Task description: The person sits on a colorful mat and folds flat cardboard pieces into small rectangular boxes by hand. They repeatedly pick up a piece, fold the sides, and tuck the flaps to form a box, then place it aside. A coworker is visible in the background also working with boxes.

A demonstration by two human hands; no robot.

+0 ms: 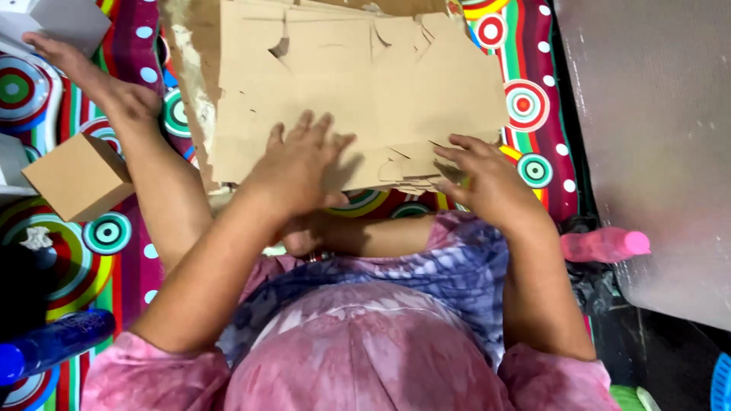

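A stack of flat brown cardboard sheets (358,84) with torn, notched edges lies on a colourful mat in front of me. My left hand (297,164) rests flat on the stack's near edge, with its fingers spread and its thumb at the rim. My right hand (487,179) is at the stack's near right corner, where its fingertips pinch the edges of several loose sheets. My pink and blue tie-dye clothes fill the bottom of the view.
A small closed brown cardboard box (76,175) sits at the left beside my outstretched bare leg (160,190). A blue bottle (53,342) lies at the lower left and a pink bottle (605,245) at the right. The striped mat with circles (533,106) ends at grey floor (655,137).
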